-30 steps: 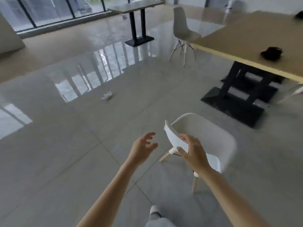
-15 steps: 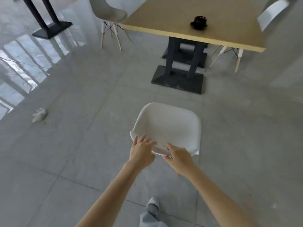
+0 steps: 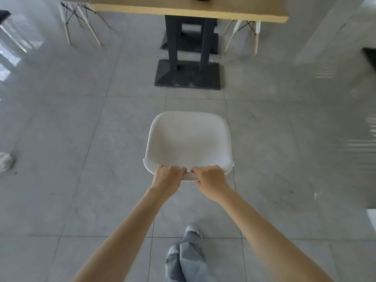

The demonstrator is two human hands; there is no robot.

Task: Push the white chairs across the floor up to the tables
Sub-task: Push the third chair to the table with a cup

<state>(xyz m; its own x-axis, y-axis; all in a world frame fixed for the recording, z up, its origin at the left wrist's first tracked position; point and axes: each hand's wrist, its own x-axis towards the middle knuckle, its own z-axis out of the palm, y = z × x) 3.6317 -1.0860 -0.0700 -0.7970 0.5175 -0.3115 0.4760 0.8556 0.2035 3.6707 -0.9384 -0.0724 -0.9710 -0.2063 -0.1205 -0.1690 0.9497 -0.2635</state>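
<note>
A white shell chair [image 3: 189,142] stands on the grey tiled floor right in front of me, seat facing the wooden table [image 3: 189,10] ahead. My left hand [image 3: 165,180] and my right hand [image 3: 209,181] grip the top edge of its backrest side by side, fingers curled over the rim. The chair's legs are hidden under the seat. The table's black pedestal base [image 3: 188,75] lies a short way beyond the chair's front edge.
Two other white chairs with wooden legs stand at the table, one at the far left [image 3: 79,19], one at the far right [image 3: 244,31]. A crumpled white scrap [image 3: 6,160] lies on the floor at left. My foot [image 3: 191,235] is behind the chair.
Both hands have closed over the backrest rim. The chair now faces the table squarely and the view has swung to centre on the table base, which looks nearer.
</note>
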